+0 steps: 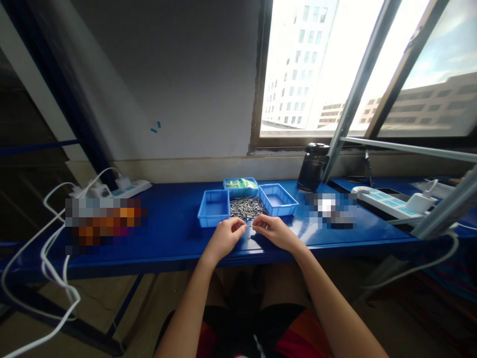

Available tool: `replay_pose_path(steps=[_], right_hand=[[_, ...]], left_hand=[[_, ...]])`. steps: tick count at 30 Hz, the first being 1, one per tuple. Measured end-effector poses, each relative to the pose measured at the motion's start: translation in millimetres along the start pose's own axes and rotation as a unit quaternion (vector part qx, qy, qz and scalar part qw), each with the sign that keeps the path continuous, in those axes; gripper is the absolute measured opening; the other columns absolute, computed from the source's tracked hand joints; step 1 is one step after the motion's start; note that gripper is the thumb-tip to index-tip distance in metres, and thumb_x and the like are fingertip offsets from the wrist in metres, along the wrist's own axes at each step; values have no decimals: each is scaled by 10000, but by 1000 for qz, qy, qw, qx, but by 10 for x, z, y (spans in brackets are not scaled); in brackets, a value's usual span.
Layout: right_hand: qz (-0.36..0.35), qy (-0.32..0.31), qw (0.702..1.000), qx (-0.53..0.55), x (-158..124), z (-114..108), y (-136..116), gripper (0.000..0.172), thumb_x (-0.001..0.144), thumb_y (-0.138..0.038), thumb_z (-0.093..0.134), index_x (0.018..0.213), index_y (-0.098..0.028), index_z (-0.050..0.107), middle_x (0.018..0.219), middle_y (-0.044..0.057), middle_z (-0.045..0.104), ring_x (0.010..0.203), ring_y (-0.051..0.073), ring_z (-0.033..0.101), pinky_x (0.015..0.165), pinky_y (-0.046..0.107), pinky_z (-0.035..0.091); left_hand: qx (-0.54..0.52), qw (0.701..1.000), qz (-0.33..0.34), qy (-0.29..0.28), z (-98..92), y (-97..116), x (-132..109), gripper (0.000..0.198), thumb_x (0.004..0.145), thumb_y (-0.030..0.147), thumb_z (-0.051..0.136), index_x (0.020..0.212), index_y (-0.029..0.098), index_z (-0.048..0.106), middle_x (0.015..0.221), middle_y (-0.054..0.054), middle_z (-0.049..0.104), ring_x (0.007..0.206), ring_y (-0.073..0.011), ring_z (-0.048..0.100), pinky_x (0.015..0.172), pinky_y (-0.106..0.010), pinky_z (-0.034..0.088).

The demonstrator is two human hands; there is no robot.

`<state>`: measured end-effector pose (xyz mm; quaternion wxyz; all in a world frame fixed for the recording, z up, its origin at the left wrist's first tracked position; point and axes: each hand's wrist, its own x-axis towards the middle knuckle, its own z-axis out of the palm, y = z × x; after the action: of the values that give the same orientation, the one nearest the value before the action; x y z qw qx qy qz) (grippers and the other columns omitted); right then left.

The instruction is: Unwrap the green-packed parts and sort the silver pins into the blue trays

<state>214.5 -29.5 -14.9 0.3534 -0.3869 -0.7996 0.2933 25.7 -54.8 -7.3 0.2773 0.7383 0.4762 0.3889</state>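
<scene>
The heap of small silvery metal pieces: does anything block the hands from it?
Nothing visible does. The bare left hand and bare right hand are at the near side of the heap. One rectangular blue plastic tray stands left of it, another right, a third behind; none lies between.

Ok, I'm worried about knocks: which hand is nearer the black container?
Right. The right hand is in front of the black container and to its left; the left hand is farther left.

three blue trays (214, 219) (242, 191) (278, 199), two power strips (134, 189) (387, 203)
</scene>
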Motion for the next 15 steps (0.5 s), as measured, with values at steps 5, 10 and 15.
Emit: replay_pose_path(steps=[5, 10, 15], right_hand=[[-3, -19, 1000, -9, 0, 6, -14, 207, 813, -365, 530, 803, -169, 594, 703, -3, 600, 644, 117, 523, 597, 221, 400], [-6, -25, 999, -19, 10, 13, -20, 217, 813, -371, 529, 796, -165, 598, 693, -3, 594, 630, 113, 513, 591, 219, 392], [-16, -45, 998, -32, 17, 9, -41, 195, 823, -343, 523, 806, -164, 598, 694, -3, 589, 627, 110, 502, 583, 212, 388]], left_hand=[[-16, 999, -2, -30, 1, 3, 5, 264, 774, 377, 504, 860, 170, 645, 654, 5, 577, 616, -130, 512, 589, -228, 389], [-15, 999, -4, -41, 1, 2, 5, 209, 756, 326, 522, 836, 168, 634, 641, 10, 580, 610, -125, 518, 585, -223, 388], [0, 999, -3, -36, -4, 25, -10, 189, 767, 311, 502, 811, 169, 620, 653, 10, 588, 624, -127, 536, 595, -221, 395]])
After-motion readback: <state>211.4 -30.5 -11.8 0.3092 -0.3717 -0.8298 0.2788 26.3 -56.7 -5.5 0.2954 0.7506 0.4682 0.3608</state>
